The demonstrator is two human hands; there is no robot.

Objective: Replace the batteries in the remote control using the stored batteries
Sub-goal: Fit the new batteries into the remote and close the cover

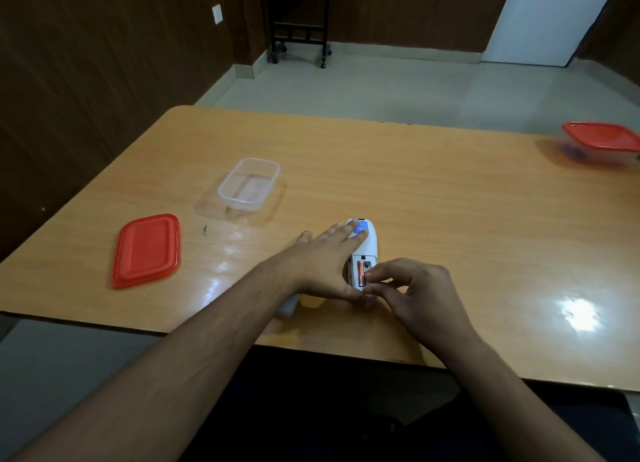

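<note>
**Seating a battery in the open remote**

Both forearms reach in from the near edge of the counter (433, 191) and meet over the white remote control (363, 250), which lies back-up with its battery bay open. One orange battery (361, 273) already sits in the bay, just left of the right hand's fingertips (370, 278).

The step in hand looks like the fitting stage — a cell going into, or being pressed down in, the slot beside the orange one. Whether a second battery is under those fingertips cannot be told; they hide that slot.

The right hand (415, 292) has a narrow grip: thumb and forefinger pinched nearly together at the bay's right edge, touching the remote and the battery's side, the other fingers curled loosely behind. The left hand (329, 264) is spread flat and wide, grasping nothing — its fingers lie along the remote's far end over the blue label, its thumb against the near end, pinning the body to the counter.

Next, by my reading, comes a firm downward press to seat the cell against its spring, then finding the bay cover, which I cannot pick out.

Well to the left of the left hand stand the clear container (249, 184), seemingly empty, and its red lid (147, 250). Far right of the right hand sits a lidded container (602, 144).
</note>
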